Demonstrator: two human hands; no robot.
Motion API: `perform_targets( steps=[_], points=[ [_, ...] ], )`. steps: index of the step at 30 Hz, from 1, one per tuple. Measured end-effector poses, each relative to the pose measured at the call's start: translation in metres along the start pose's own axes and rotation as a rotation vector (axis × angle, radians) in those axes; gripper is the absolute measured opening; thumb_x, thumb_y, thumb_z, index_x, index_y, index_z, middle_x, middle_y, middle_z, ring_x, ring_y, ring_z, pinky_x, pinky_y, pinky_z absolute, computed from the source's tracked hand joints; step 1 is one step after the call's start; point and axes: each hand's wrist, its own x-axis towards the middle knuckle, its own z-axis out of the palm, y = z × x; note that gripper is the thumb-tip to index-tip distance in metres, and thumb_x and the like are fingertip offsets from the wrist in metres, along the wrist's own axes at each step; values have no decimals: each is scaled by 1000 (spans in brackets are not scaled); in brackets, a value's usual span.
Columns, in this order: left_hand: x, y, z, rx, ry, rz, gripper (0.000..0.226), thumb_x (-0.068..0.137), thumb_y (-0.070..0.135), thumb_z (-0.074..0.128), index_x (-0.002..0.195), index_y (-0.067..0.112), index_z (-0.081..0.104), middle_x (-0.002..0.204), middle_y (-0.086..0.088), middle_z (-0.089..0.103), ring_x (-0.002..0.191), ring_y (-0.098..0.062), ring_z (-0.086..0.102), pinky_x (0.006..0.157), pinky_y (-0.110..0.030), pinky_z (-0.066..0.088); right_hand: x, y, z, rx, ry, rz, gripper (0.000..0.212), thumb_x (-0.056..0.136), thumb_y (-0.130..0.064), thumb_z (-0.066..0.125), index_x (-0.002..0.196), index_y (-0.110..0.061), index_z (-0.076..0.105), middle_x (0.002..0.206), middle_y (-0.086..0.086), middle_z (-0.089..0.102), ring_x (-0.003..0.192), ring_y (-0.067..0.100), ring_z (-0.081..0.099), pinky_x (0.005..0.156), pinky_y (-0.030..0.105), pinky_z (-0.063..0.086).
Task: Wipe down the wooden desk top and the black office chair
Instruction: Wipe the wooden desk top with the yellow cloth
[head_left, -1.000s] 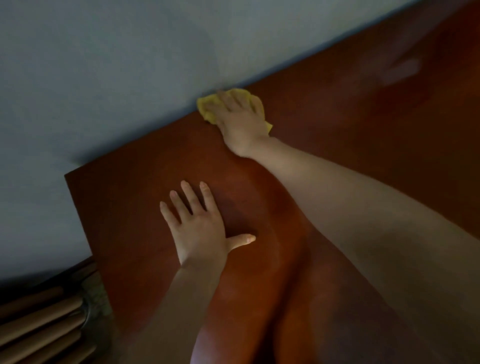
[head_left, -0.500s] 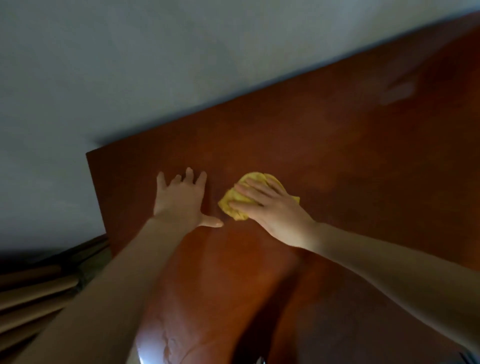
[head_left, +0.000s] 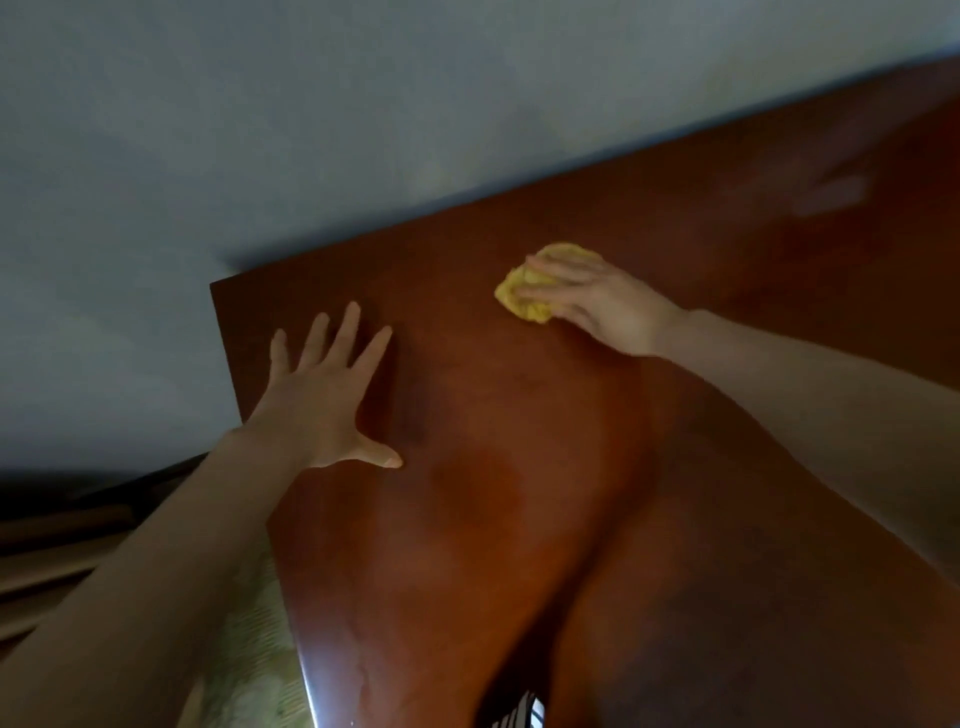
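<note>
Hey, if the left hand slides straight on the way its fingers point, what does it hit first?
Only bare desk top lies ahead of the left hand up to its far edge, then probably the wall. The yellow cloth under the right hand sits off to the right.

A plain blue-grey wall (head_left: 260, 130) ran along the far edge of the desk top (head_left: 519, 545), meeting it closely. The room was dim, with a soft glare on the near left edge. Beyond the left edge, brown wooden slats (head_left: 47, 561) lay in shadow, and beside them showed a pale greenish patterned surface (head_left: 249, 649), too blurred to identify.
</note>
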Motion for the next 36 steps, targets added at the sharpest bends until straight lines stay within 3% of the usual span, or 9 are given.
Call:
perform_targets(
  steps=[4, 10, 12, 18, 22, 28, 32, 36],
  points=[
    [-4, -16, 10, -46, -17, -64, 140, 53, 82, 62, 144, 27, -28, 150, -9, -36, 142, -34, -19, 112, -59, -3, 48, 1, -9, 44, 93, 221, 44, 100, -14, 43, 143, -18, 40, 155, 14, 23, 143, 28, 22, 118, 38, 13],
    [-12, -37, 23, -136, 18, -149, 141, 51, 85, 57, 144, 22, -28, 152, -12, -32, 143, -38, -12, 114, -56, 2, 105, -52, 14, 136, 299, 762, 47, 99, -19, 37, 143, -35, 35, 158, -5, 16, 145, 23, 11, 116, 42, 7],
    [-17, -40, 27, -182, 31, -177, 141, 49, 87, 52, 145, 20, -25, 153, -13, -29, 144, -36, -11, 114, -56, 3, 114, -78, 24, 163, 329, 792, 48, 97, -19, 39, 142, -37, 36, 158, -7, 17, 145, 22, 10, 115, 43, 4],
    [-40, -34, 46, -414, 34, -255, 145, 37, 88, 43, 147, 19, -22, 154, -9, -28, 145, -28, -13, 114, -55, 0, 91, -135, 51, 52, 269, 425, 45, 98, -24, 38, 140, -39, 40, 156, -8, 24, 144, 20, 17, 113, 44, 10],
    [-60, -26, 61, -474, 17, -277, 142, 50, 82, 60, 146, 17, -23, 154, -9, -28, 145, -28, -11, 115, -53, 3, 57, -159, 61, 32, 209, 218, 45, 97, -21, 44, 139, -37, 43, 154, -6, 28, 144, 22, 18, 114, 45, 9],
    [-89, -17, 80, -570, 7, -243, 143, 55, 71, 71, 146, 17, -25, 153, -2, -32, 146, -21, -7, 117, -48, 7, -1, -195, 75, 46, 133, -21, 43, 93, -16, 53, 134, -31, 53, 150, -2, 38, 141, 26, 28, 114, 52, 21],
    [-101, -20, 90, -523, 8, -194, 146, 53, 73, 72, 144, 18, -28, 151, 3, -34, 146, -18, -5, 118, -48, 9, -44, -212, 91, 4, 104, -288, 40, 92, -20, 50, 130, -33, 57, 144, -3, 45, 138, 23, 34, 114, 48, 23],
    [-105, -31, 97, -419, 2, -133, 151, 48, 75, 72, 142, 17, -31, 150, 1, -36, 146, -19, -2, 116, -51, 14, -52, -206, 94, -116, -41, -619, 42, 92, -23, 55, 131, -38, 53, 146, -8, 43, 139, 19, 32, 113, 46, 28]
  ],
)
